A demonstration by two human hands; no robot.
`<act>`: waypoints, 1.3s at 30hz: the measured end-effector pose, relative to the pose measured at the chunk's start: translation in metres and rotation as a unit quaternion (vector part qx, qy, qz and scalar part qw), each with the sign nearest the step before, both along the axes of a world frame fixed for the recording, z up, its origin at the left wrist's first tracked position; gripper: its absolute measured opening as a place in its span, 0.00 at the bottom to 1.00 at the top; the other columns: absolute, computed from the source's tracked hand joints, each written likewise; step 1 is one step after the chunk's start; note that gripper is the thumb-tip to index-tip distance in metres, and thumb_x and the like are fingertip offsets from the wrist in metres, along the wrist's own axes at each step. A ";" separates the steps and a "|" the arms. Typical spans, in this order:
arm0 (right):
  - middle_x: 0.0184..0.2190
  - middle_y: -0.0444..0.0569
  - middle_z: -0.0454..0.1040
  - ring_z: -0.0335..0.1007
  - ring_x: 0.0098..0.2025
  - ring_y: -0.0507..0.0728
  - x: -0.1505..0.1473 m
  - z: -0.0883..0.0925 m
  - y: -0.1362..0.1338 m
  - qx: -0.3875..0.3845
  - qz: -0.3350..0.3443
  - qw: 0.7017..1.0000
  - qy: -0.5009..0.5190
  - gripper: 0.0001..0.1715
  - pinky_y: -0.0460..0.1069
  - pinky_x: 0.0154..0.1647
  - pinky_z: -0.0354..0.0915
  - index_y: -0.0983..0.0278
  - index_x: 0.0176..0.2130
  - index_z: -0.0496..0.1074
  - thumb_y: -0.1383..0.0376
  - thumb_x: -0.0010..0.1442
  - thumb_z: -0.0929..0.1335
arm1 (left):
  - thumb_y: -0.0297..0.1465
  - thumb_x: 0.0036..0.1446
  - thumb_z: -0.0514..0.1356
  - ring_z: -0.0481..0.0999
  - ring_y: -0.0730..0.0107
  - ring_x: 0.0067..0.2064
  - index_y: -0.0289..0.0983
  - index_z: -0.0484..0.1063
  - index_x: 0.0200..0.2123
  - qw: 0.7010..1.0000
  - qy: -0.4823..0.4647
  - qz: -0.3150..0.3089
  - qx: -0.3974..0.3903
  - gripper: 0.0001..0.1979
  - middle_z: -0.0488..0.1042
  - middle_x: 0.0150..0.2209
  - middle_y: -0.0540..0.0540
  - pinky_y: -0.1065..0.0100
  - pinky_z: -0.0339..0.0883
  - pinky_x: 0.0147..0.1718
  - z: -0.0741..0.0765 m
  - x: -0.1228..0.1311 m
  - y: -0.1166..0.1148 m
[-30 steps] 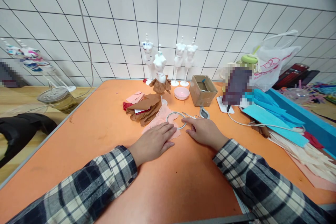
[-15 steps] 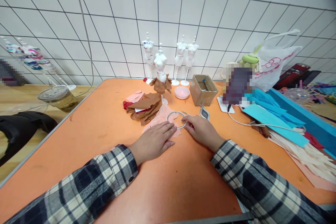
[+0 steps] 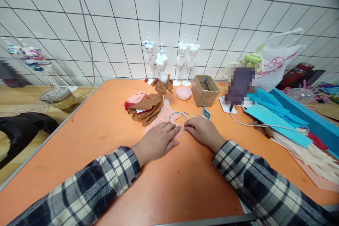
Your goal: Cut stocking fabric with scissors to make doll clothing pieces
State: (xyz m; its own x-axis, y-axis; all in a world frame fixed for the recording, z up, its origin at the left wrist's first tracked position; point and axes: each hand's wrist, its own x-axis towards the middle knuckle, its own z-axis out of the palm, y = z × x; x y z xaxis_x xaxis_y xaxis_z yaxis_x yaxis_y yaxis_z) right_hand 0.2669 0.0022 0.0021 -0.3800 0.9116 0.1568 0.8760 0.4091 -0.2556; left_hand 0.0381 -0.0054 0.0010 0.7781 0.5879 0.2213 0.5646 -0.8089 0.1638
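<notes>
A thin pale ring, which looks like a nearly used-up roll of tape (image 3: 178, 113), lies on a crumpled piece of pink crepe paper (image 3: 160, 117). My left hand (image 3: 157, 141) rests flat with fingers stretched out, over the paper and the ring's near left edge. My right hand (image 3: 201, 129) pinches at the ring's near right edge, where a short whitish strip shows between the hands. Just beyond my right hand are a thin pointed tool (image 3: 188, 114) and a grey eye-shaped item (image 3: 206, 113). The right fingertips partly hide what they grip.
Brown crepe paper pieces (image 3: 147, 107) lie left of the pink piece. Behind stand white dress-form mannequins (image 3: 161, 61), one with a brown ruffle, a pink bowl (image 3: 183, 93) and a cardboard box (image 3: 205, 93). At right are a phone (image 3: 240, 84), a cable and blue sheets (image 3: 278, 123).
My right hand has slid slightly down and left along the ring to its near edge, closer to my left fingertips. My left hand has shifted only a little rightward.
</notes>
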 end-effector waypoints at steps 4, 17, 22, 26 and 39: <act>0.38 0.45 0.79 0.72 0.42 0.56 0.003 0.001 0.000 -0.014 0.004 1.000 -0.001 0.09 0.49 0.37 0.59 0.58 0.41 0.76 0.60 0.62 0.68 | 0.40 0.66 0.51 0.67 0.54 0.56 0.38 0.62 0.60 1.000 0.001 0.000 0.005 0.23 0.70 0.53 0.39 0.54 0.63 0.54 0.000 0.000 0.000; 0.39 0.47 0.75 0.71 0.41 0.55 0.004 0.004 -0.008 0.052 -0.013 0.999 0.010 0.15 0.48 0.37 0.59 0.58 0.49 0.72 0.63 0.62 0.66 | 0.37 0.64 0.54 0.62 0.56 0.63 0.38 0.52 0.64 0.997 -0.041 0.015 -0.064 0.28 0.62 0.63 0.38 0.55 0.62 0.58 -0.006 -0.004 0.001; 0.39 0.48 0.75 0.70 0.42 0.57 -0.007 -0.001 -0.009 0.046 0.020 0.996 -0.072 0.12 0.49 0.39 0.59 0.57 0.46 0.74 0.62 0.65 0.64 | 0.36 0.63 0.55 0.69 0.55 0.54 0.36 0.68 0.50 0.997 -0.060 0.045 -0.008 0.14 0.72 0.51 0.38 0.53 0.64 0.53 0.004 -0.006 0.000; 0.39 0.50 0.74 0.69 0.42 0.58 -0.009 -0.002 -0.007 0.061 -0.031 0.995 -0.078 0.14 0.49 0.38 0.59 0.59 0.49 0.72 0.62 0.65 0.63 | 0.34 0.63 0.54 0.74 0.59 0.41 0.38 0.73 0.37 0.995 -0.001 0.097 -0.003 0.09 0.75 0.37 0.43 0.58 0.67 0.41 0.010 -0.012 0.001; 0.44 0.52 0.75 0.65 0.47 0.60 -0.011 -0.002 -0.008 0.061 0.125 0.987 -0.087 0.15 0.53 0.46 0.59 0.63 0.49 0.72 0.62 0.67 0.61 | 0.29 0.58 0.57 0.74 0.61 0.48 0.39 0.73 0.46 0.997 -0.010 0.006 -0.073 0.12 0.76 0.47 0.44 0.62 0.66 0.49 0.014 -0.053 0.026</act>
